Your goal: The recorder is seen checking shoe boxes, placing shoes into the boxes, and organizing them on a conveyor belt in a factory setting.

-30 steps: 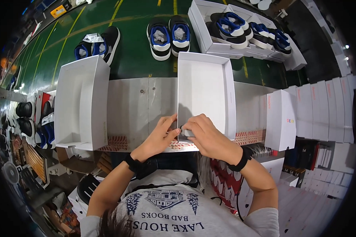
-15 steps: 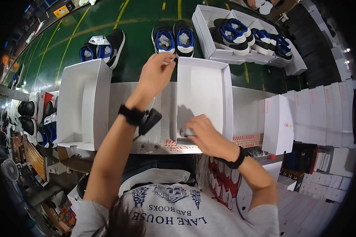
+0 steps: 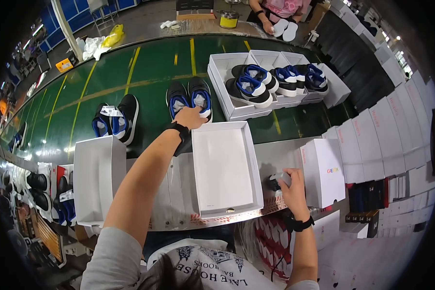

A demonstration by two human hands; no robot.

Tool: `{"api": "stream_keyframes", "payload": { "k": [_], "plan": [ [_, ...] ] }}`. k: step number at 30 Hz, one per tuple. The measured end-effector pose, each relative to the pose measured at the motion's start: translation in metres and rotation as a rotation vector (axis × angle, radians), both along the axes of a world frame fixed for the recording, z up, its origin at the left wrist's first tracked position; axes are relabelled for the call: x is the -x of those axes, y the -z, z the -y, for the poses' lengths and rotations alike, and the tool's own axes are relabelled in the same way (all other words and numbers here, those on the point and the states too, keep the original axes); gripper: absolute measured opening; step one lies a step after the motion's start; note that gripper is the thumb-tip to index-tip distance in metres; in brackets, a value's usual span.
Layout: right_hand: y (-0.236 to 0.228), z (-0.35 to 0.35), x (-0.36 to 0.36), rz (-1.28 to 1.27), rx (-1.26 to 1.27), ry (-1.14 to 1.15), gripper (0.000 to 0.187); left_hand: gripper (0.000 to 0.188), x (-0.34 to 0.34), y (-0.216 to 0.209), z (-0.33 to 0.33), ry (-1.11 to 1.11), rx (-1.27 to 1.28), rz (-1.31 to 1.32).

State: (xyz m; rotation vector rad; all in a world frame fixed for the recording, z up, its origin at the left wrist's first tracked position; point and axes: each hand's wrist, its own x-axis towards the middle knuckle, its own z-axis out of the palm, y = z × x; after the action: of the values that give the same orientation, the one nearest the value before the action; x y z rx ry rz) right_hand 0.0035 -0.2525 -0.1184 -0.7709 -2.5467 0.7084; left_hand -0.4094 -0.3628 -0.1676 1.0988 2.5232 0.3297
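My left hand [image 3: 189, 118] reaches across the far end of a white shoebox part [image 3: 227, 169], its fingers curled at a pair of black shoes. The left shoe [image 3: 177, 92] and right shoe [image 3: 198, 87] have blue linings, white soles and paper stuffing. Whatever may be between these fingers is hidden. To the right of the box part, my right hand [image 3: 296, 191] is closed round a small grey-and-black object [image 3: 281, 181] of unclear kind, low over the bench. Nothing lies inside the box part.
Another white box part [image 3: 94, 181] stands at left, with a tagged shoe pair [image 3: 116, 118] beyond it. Back right, open boxes [image 3: 241, 111] carry several shoes. A closed shoebox [image 3: 328, 171] and stacked boxes [image 3: 382, 137] are at right. A co-worker's hand [image 3: 267, 27] is across the green belt [image 3: 154, 67].
My left hand has gone from above the box's far edge onto the shoes. My right hand has moved with the grey-and-black object from inside the box part to its right side. The view has shifted.
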Motion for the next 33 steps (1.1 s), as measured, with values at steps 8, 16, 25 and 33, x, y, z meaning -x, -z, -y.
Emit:
{"api": "stream_keyframes", "payload": {
  "k": [8,16,25,33],
  "plan": [
    [-0.007,0.002,0.006,0.101,-0.110,-0.025,0.038,0.061,0.017,-0.013,0.005,0.077,-0.082,-0.084],
    [-0.076,0.070,0.054,-0.045,0.032,-0.174,0.038,0.050,-0.037,-0.011,0.057,-0.075,-0.661,-0.482],
    [-0.031,0.122,0.095,0.116,0.108,-0.839,0.045,0.049,-0.152,0.039,0.123,-0.199,-0.787,0.088],
    [0.004,0.130,0.101,0.224,-0.048,-0.895,0.040,0.046,-0.153,0.044,0.125,-0.199,-0.828,0.103]
  ]
}}
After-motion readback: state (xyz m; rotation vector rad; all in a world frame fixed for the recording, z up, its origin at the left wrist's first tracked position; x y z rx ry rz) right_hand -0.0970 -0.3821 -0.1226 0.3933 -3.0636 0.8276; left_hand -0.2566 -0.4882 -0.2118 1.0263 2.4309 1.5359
